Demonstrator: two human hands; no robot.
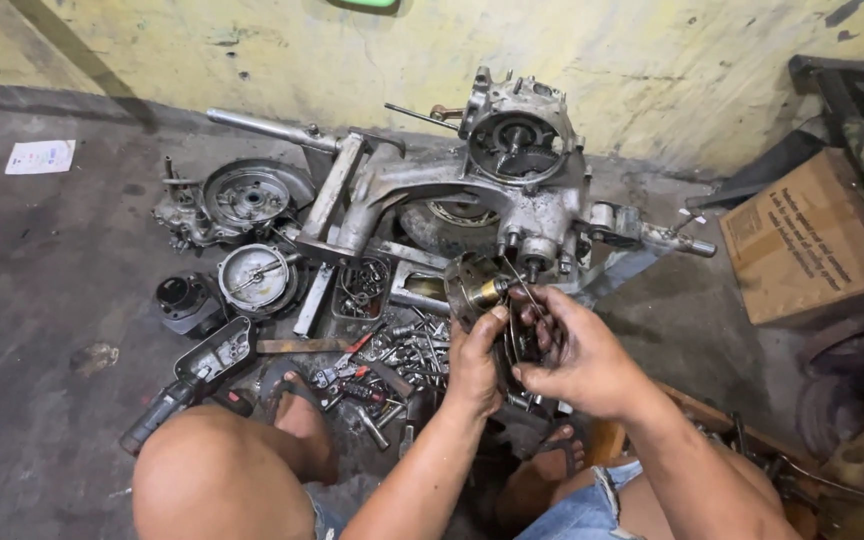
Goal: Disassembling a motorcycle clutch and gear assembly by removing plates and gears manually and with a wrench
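Observation:
My left hand grips a round, greasy metal engine part with a brass-coloured centre, held just above the floor. The fingers of my right hand pinch a thin wire-like piece at that part's right side. Both hands are in front of a large grey engine casing that lies on the concrete floor. What lies under my palms is hidden.
Loose sockets, bolts and red-handled pliers are scattered by my knees. A round cover, a hub plate and a black cylinder lie left. A power tool rests near my left knee. A cardboard box stands right.

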